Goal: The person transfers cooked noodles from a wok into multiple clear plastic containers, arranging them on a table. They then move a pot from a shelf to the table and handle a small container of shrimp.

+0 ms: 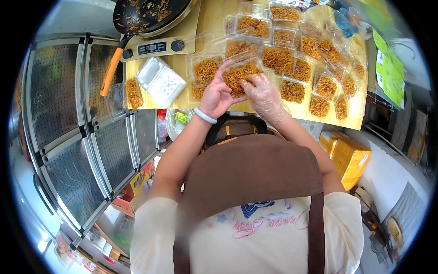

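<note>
A clear plastic container of fried noodles point(236, 77) lies before me, its transparent lid tilted up on the far side. My left hand point(219, 94), bare with a pale bangle at the wrist, holds this container by its left and near edges. My right hand point(261, 94) wears a thin clear plastic glove; its bent fingertips touch the noodles at the container's right side. Whether they pinch any noodles is hidden. Another noodle container point(207, 70) stands just left of it, and a filled one point(278, 59) lies to the right.
Several more filled containers point(320, 107) cover the table's right side. A white digital scale point(164, 84) lies left of my hands. Beyond it, a black wok point(147, 17) with an orange handle rests on a cooker point(188, 41). A small noodle container point(132, 94) sits at the left edge.
</note>
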{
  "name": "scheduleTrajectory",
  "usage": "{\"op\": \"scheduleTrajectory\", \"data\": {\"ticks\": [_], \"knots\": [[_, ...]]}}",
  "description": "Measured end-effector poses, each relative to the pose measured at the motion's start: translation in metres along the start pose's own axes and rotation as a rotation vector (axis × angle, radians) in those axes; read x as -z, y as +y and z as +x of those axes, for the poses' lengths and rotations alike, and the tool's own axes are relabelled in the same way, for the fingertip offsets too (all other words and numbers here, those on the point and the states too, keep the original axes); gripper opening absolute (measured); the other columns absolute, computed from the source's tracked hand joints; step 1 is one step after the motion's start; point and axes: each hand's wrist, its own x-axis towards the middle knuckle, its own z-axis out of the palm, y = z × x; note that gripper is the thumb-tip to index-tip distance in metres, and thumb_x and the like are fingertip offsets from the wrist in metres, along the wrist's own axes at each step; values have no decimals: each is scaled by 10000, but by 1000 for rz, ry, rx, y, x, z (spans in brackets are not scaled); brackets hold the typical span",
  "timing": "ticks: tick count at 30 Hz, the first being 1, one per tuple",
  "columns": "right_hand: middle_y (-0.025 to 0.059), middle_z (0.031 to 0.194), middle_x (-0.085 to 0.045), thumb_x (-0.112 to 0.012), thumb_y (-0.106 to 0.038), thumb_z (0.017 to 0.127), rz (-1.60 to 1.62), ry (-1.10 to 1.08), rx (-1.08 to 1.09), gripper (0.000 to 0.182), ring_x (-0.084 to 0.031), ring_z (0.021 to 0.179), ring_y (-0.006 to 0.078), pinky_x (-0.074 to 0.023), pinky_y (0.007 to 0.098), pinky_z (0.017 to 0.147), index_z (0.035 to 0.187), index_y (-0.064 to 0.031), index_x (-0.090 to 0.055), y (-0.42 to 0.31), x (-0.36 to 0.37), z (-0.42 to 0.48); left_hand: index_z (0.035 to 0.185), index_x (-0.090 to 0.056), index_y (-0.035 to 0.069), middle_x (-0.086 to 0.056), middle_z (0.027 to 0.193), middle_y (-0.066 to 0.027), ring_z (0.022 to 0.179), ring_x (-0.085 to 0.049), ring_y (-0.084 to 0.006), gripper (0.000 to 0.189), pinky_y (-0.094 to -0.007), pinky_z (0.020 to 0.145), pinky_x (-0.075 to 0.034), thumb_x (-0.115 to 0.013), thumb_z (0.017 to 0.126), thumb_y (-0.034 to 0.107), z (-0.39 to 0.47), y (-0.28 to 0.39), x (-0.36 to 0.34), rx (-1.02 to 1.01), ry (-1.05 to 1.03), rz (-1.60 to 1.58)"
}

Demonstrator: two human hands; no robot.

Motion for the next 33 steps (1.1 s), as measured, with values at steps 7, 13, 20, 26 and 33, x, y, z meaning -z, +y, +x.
{"op": "scheduleTrajectory", "data": {"ticks": [7, 13, 20, 26, 33], "knots": [[128, 831, -587, -632, -14, 737, -23, 185, -255, 151, -597, 787, 310, -511, 430, 653, 877, -67, -619, 8, 13, -3, 1462, -343, 236, -312, 1490, -79, 1338, -415, -322, 809, -668, 1026, -377, -363, 736, -121, 2, -1, -9, 76, -82, 14], [150, 929, -614, -624, 8, 731, 71, 72, -82, 222, -606, 893, 319, -526, 412, 757, 945, -46, -644, -3, 33, 5, 1454, -348, 240, -391, 1444, -127, 1259, -488, -293, 806, -624, 991, -437, -360, 733, -121, 7, 0, -11, 57, -68, 19], [127, 891, -693, -608, -10, 874, 466, 350, -525, 165, -653, 814, 212, -523, 325, 744, 1023, -25, -676, 34, 47, 9, 1469, -323, 233, -317, 1516, -124, 1368, -376, -379, 797, -679, 1037, -358, -342, 753, -117, 2, 20, -15, -30, -138, -71], [54, 766, -645, -567, -61, 923, 657, 169, -672, 163, -566, 691, 103, -471, 270, 646, 1039, -3, -667, 49, 40, 12, 1472, -319, 225, -298, 1526, -120, 1372, -369, -382, 764, -680, 1032, -367, -333, 781, -102, -4, 30, -31, -70, -164, 51], [16, 681, -573, -566, -68, 919, 677, 284, -724, 141, -487, 622, 76, -416, 257, 579, 993, -17, -675, 43, 37, 17, 1467, -305, 213, -257, 1543, -115, 1394, -334, -370, 736, -660, 1063, -351, -363, 794, -79, 5, 38, -15, -86, -113, -54]]}}
